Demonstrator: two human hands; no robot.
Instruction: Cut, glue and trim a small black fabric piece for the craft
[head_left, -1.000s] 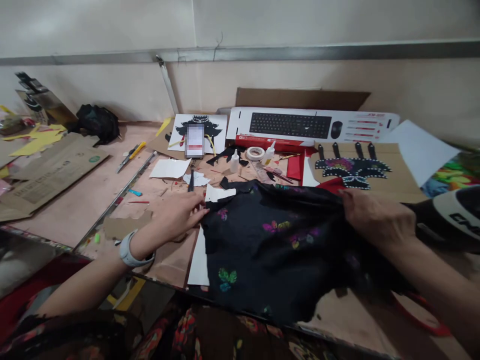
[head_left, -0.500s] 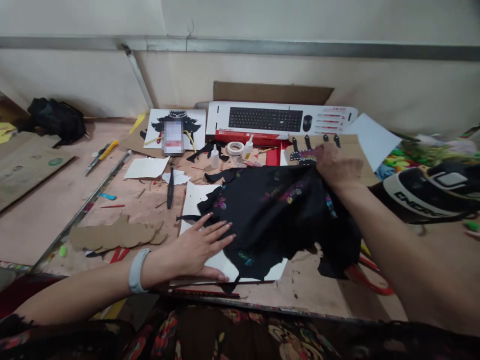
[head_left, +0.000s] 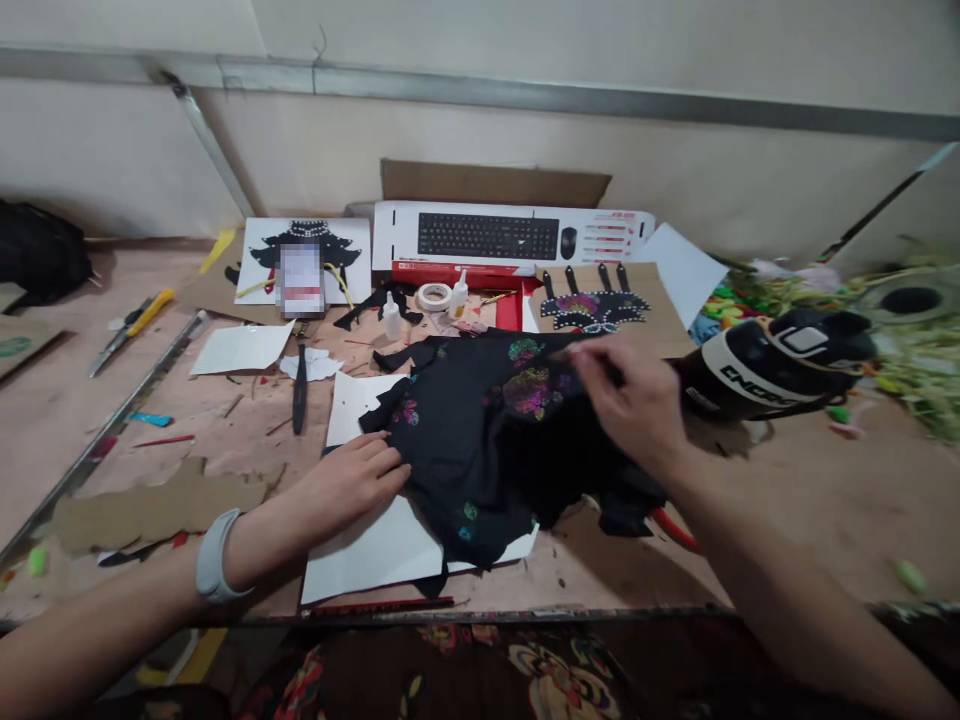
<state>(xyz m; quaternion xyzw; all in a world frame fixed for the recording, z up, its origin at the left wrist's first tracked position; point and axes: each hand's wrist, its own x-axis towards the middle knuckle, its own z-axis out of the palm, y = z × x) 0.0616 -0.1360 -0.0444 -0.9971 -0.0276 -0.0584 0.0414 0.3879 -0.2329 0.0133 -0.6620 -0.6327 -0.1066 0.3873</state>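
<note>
A black cloth (head_left: 450,430) with shiny coloured flower patterns and ragged edges lies over white sheets (head_left: 375,550) on the table. My left hand (head_left: 360,485) rests on the cloth's left edge, palm down, with its fingers slightly bent. Near the cloth's upper right, my right hand (head_left: 634,395) is closed in a pinch on the fabric. Below that hand the cloth bunches into dark folds. Just behind is a black cut-out piece (head_left: 592,308) edged with white beads, lying on brown cardboard (head_left: 660,310).
Behind the cloth stand small glue bottles (head_left: 391,318), a tape roll (head_left: 435,297) and a keyboard box (head_left: 510,238). A phone (head_left: 300,280) leans at back left. On the right is a large black bottle (head_left: 772,365); a yellow cutter (head_left: 139,325) and cut cardboard (head_left: 157,505) are at left.
My right hand has moved to a pinch at the cloth's upper right. The left fingers have drawn together and back to the cloth's edge. The view has swung right.
</note>
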